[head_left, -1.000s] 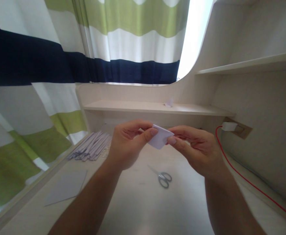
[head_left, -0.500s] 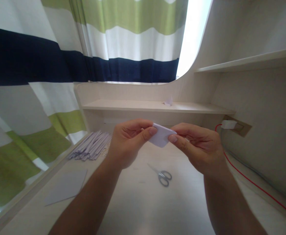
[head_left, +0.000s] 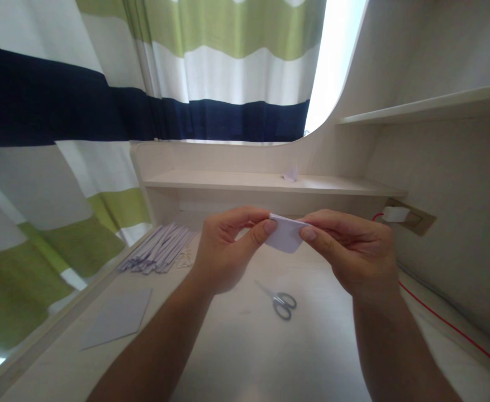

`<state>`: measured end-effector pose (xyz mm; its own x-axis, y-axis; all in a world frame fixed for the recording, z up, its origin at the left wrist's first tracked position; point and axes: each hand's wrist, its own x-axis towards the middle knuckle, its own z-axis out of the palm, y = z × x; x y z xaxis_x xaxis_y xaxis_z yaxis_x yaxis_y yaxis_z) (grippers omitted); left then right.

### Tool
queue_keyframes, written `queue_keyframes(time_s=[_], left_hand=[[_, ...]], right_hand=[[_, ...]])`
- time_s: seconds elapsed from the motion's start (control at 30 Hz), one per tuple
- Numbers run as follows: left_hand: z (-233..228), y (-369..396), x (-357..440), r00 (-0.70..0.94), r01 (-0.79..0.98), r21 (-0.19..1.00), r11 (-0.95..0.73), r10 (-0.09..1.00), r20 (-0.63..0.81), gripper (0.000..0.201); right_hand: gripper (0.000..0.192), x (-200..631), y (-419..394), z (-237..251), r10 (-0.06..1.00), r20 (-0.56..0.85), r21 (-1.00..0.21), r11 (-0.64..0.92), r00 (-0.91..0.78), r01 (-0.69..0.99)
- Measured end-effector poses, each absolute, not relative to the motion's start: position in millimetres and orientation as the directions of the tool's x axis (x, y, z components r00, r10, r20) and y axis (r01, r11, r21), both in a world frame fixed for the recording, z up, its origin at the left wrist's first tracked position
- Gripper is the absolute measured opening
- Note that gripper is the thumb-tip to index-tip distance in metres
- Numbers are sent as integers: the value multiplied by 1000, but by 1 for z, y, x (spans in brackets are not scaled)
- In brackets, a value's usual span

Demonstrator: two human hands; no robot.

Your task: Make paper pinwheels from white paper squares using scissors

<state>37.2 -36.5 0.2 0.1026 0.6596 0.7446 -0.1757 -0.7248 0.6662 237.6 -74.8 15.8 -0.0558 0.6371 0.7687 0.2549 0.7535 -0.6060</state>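
Holding small, folded white paper piece (head_left: pixel 285 237) up in air over cream-coloured smooth tabletop (head_left: pixel 253 357), b/w L hand (head_left: pixel 226 248) & R hand (head_left: pixel 356 251). Pinching its L end w/ L thumb + index, R end likewise w/ R; pressing thumbs on near face, hands nearly closed. Can see on tabletop below: metal scissors (head_left: pixel 276 297) w/ dark-grey loop handles, pointing away & slightly L. Also at L: heap of long thin whitish paper strips (head_left: pixel 158 251); nearer, flat white paper sheet (head_left: pixel 119 318).
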Motion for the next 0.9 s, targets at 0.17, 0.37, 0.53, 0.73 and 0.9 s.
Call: queue_keyframes(time_s=[0.17, 0.37, 0.53, 0.73, 0.9], left_hand=[[1, -38, 37, 101, -104, 657, -747, 649, 754, 9], [2, -37, 38, 128, -210, 733, -647, 725, 677, 11], [0, -36, 38, 121, -214, 723, -656, 717, 686, 13], [-1, -36, 38, 88, -121, 685, -719, 679, 728, 12], [1, -39, 37, 91, -99, 671, -735, 665, 741, 11]], right_hand=[[7, 236, -76, 16, 618, 785, -586, 766, -48, 264], [8, 238, -76, 18, 639, 763, -618, 766, -100, 180], [6, 237, -76, 17, 616, 781, -596, 785, -106, 167], [7, 236, -76, 16, 571, 817, -544, 811, -84, 214], [4, 236, -78, 17, 560, 826, -529, 809, -64, 257]])
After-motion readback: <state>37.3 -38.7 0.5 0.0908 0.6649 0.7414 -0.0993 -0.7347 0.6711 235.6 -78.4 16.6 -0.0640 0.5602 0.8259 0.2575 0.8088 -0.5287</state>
